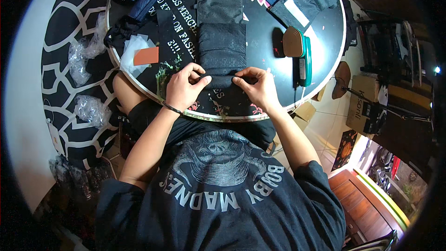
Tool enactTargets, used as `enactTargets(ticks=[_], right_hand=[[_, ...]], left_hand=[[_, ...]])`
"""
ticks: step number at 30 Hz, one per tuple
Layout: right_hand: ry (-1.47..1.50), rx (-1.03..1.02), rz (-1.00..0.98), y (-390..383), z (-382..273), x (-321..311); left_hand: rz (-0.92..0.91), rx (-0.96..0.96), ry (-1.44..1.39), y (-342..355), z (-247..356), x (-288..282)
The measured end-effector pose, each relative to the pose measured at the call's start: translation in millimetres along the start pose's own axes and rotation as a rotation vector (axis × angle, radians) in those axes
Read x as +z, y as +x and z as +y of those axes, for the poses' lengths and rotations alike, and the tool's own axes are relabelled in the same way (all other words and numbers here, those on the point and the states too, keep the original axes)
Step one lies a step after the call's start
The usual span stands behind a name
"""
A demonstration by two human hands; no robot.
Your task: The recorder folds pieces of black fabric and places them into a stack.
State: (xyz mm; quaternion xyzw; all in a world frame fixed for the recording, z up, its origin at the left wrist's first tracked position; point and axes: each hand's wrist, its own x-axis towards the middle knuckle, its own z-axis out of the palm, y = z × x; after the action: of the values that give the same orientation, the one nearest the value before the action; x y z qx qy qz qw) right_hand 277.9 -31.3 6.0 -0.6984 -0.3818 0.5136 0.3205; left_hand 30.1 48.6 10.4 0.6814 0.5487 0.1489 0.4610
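A long black patterned cloth [222, 42] lies folded flat on the round table, its length running away from me. At its near end, my left hand [184, 87] pinches the left corner between thumb and fingers. Opposite it, my right hand [261, 89] pinches the right corner the same way. Between the two hands the near edge makes a narrow folded band. A green handheld garment steamer [305, 62] with a brown flat head lies to the right of the cloth, apart from my right hand.
An orange card [146, 56] rests on translucent white sheets [133, 49] at the table's left. Folded dark cloths [147, 2] lie at the far left, and another patterned cloth [304, 2] with a white label at the far right. Crumpled clear plastic [92, 110] lies left of the table [274, 104].
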Motion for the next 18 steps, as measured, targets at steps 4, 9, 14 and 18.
enactTargets(ticks=[4,9,14,18], right_hand=[[-0.282,-0.352,0.18,-4.4,-2.5,4.5],[-0.71,-0.816,0.266,-9.3,8.5,3.5],[-0.892,-0.991,0.196,-9.9,19.6,-3.9],[-0.845,-0.92,0.131,-4.3,13.3,-7.5]], left_hand=[[0.003,-0.055,-0.016,-2.2,0.5,4.9],[0.253,0.467,0.087,-5.4,-6.1,10.3],[0.272,0.738,0.381,-5.7,-15.8,4.0],[0.229,0.775,0.428,-4.4,-17.6,-2.0]])
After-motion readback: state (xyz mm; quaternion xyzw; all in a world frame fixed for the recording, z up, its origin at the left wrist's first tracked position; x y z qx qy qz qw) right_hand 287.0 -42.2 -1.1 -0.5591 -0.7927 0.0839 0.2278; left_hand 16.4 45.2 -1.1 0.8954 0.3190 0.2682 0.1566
